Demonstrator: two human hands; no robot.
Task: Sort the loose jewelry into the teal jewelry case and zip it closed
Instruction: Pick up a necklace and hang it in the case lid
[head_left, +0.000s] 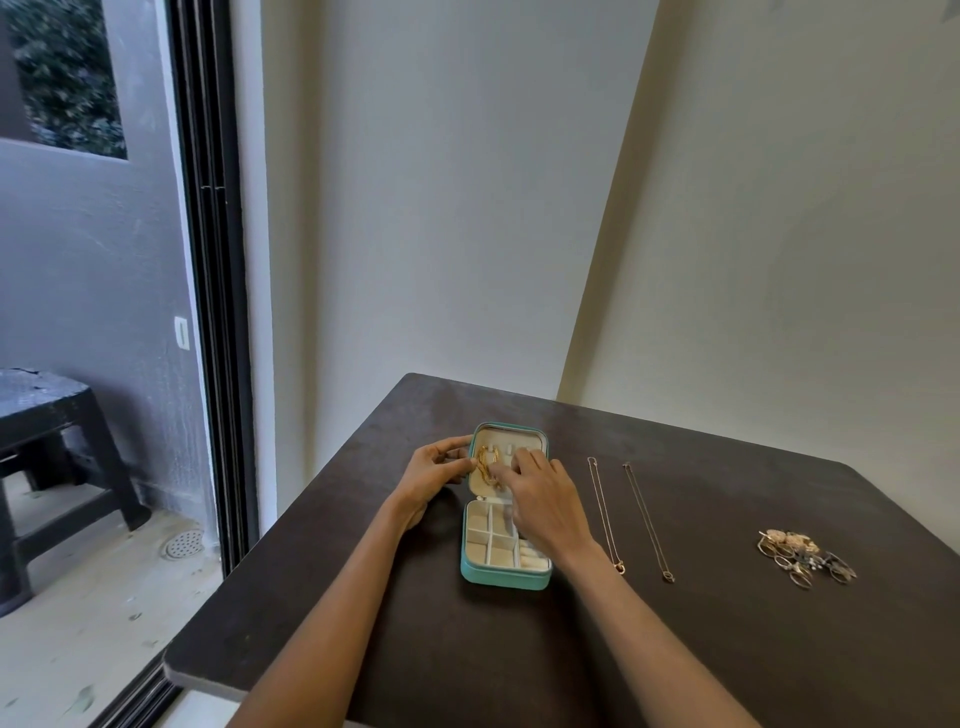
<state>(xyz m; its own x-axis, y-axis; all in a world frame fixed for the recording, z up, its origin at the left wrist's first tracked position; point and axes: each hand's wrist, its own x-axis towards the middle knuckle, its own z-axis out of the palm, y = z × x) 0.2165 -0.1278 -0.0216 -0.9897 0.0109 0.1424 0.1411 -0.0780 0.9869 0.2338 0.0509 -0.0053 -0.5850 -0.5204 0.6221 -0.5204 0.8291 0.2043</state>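
Mid-frame, the left hand grips the open teal jewelry case at its lid edge. The right hand presses a limp, light, tangle-prone gold chain into the lid; its grip can't be judged.

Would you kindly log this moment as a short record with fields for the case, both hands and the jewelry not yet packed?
case: teal jewelry case open on dark table
lid: gold chain lies inside
left hand: holds lid's left edge
right hand: fingers on gold chain in lid
unpacked: two thin necklaces laid straight, pile of rings to the right
zip: undone
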